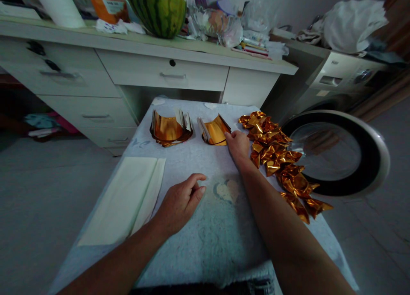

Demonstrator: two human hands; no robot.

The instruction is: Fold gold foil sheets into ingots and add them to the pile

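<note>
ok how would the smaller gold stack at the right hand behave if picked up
The smaller gold stack is probably light and bendy, since it looks like thin sheets curling up at both sides. Its shiny face may be slippery. The sheets could slide apart, as several separate edges show along its left side.

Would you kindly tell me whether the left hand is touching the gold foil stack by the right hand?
Apart. The head view shows blue-grey cloth between the left hand and the gold foil stack beyond it.
</note>
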